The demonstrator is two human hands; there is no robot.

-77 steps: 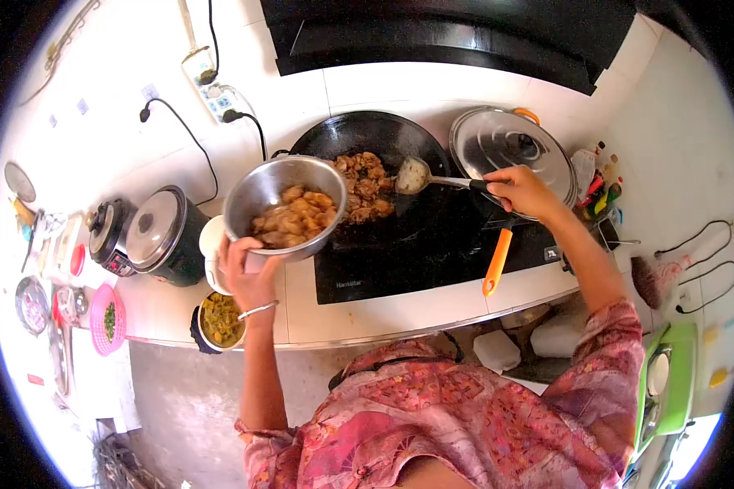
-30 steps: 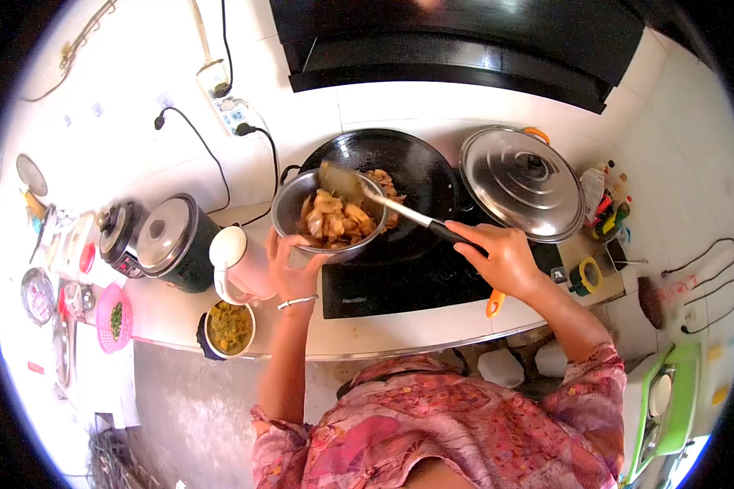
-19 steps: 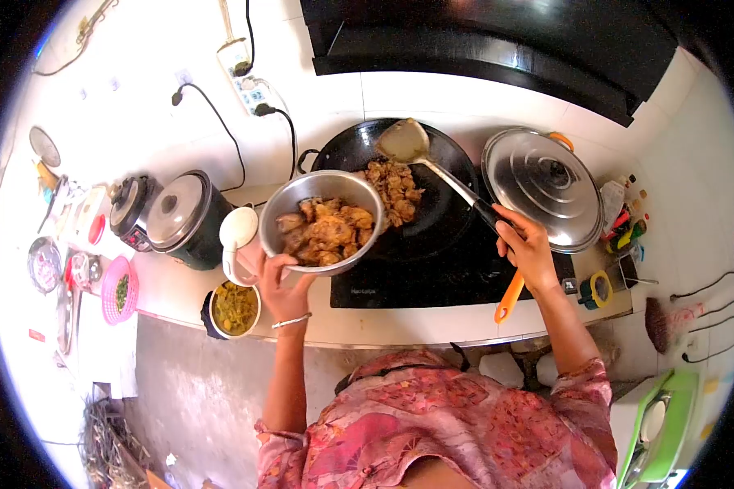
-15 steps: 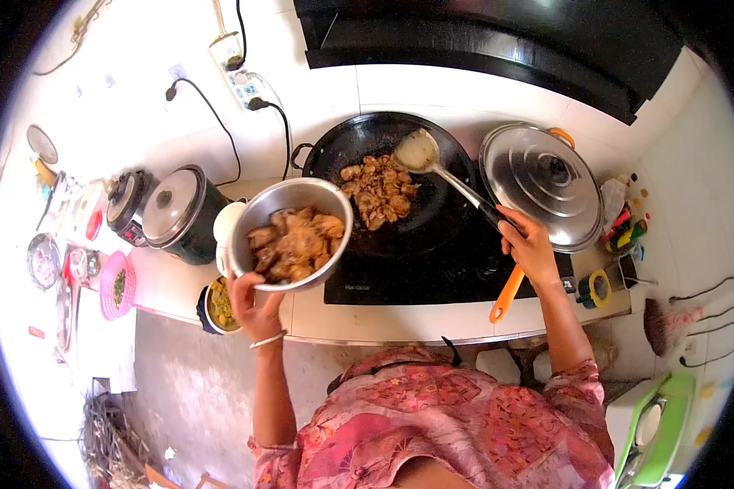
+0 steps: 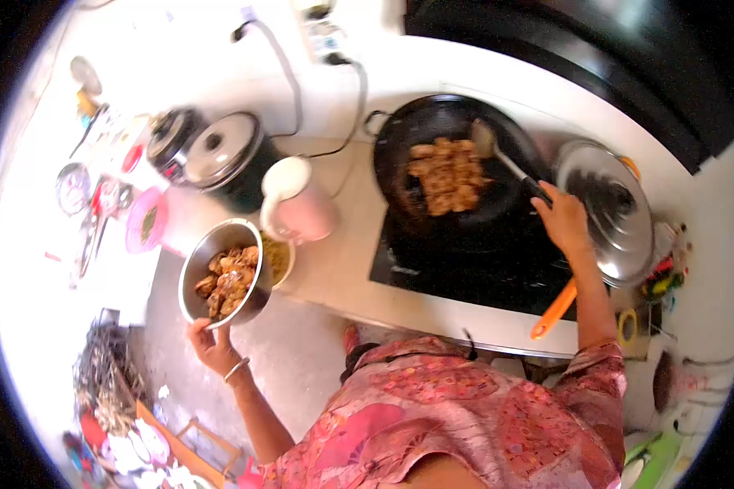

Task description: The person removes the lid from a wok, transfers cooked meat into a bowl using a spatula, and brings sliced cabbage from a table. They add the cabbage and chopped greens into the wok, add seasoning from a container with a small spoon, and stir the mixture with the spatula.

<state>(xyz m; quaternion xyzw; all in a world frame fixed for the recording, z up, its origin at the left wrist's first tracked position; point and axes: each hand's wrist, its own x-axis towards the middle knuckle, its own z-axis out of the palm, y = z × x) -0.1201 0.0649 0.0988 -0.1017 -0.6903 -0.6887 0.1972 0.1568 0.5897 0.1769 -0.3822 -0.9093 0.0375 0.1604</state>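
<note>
My left hand [image 5: 212,345] grips the rim of a metal bowl [image 5: 263,300], which is tilted and holds browned chunks of meat [image 5: 230,277]. The bowl hangs over the counter's front edge, partly covering a bowl of yellow-green food [image 5: 276,257]. In my right hand [image 5: 563,218] is the black handle of a spatula [image 5: 510,165]. Its metal blade rests in the black wok [image 5: 404,122], at the right side of a pile of cooked meat pieces [image 5: 448,175]. The wok sits on a black cooktop [image 5: 465,257].
A pink jug [image 5: 306,213] with a white lid stands left of the cooktop, beside a lidded pot [image 5: 220,151] and a rice cooker [image 5: 175,134]. A large metal lid [image 5: 607,208] lies right of the wok. An orange handle [image 5: 554,310] sticks out over the counter's front edge. Overhead is a dark hood [image 5: 579,65].
My left hand has carried the bowl of meat left and away from the wok, past the jug. The spatula blade has shifted slightly within the wok. My view has turned left.
</note>
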